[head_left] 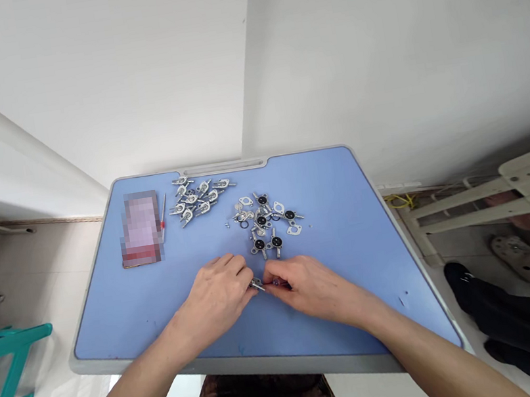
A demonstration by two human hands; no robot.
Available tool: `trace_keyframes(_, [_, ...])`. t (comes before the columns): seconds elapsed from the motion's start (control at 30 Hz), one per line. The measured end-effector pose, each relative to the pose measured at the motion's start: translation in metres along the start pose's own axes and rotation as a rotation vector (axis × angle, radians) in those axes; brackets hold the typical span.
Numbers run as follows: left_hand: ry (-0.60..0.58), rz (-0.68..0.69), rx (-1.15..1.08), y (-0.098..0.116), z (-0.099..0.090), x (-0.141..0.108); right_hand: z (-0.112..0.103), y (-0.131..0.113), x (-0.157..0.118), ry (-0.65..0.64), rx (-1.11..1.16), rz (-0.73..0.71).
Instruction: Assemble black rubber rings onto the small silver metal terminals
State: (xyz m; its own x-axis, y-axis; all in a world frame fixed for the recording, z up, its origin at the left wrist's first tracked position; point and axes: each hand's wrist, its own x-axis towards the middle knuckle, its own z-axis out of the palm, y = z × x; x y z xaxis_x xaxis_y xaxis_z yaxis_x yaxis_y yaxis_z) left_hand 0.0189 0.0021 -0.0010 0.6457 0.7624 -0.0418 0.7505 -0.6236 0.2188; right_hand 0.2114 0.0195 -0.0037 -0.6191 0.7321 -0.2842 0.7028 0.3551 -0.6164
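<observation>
Near the front middle of the blue table (162,307), my left hand (223,287) is closed on a small metal part (256,284), which sticks out from its fingertips. Touching or almost touching it from the right is my right hand (302,286), its fingers pinched together; what they hold is mostly hidden. Just beyond my hands lie several metal parts with black round centres (276,242), together with flat metal plates (294,228) and black rings (244,225). Farther back on the left is a group of several silver metal assemblies (190,199).
A blurred phone-like object (140,227) lies at the table's left, beside a thin stick with a red part (163,224). A teal stool (11,362) stands at the left. On the right are a cream-coloured frame (471,211) and a shoe (523,256). A wall rises behind the table.
</observation>
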Motion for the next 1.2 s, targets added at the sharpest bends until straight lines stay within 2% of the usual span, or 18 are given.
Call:
trace_keyframes(0.37, [-0.019, -0.045, -0.029, 0.002, 0.001, 0.0, 0.002, 0.0, 0.001, -0.009, 0.003, 0.005])
trace_keyframes(0.63, [-0.041, -0.014, -0.054, 0.001, 0.003, -0.001, 0.004, -0.001, 0.001, -0.006, -0.004, 0.011])
trace_keyframes(0.77, [-0.04, 0.034, -0.05, 0.003, 0.003, -0.002, 0.001, 0.0, -0.003, -0.032, 0.009, 0.008])
trace_keyframes(0.87, [-0.041, 0.118, -0.047, 0.007, 0.004, -0.003, -0.008, 0.005, -0.01, -0.096, 0.037, -0.02])
trace_keyframes(0.93, [-0.034, 0.168, -0.049, 0.009, 0.006, -0.005, -0.017, 0.009, -0.016, -0.089, 0.062, -0.004])
trace_keyframes(1.07, [-0.032, 0.199, -0.068, 0.012, 0.008, -0.007, -0.034, 0.017, -0.025, 0.07, 0.131, 0.092])
trace_keyframes(1.2, [-0.045, 0.193, -0.066, 0.011, 0.008, -0.008, -0.04, 0.021, -0.029, 0.251, 0.195, 0.149])
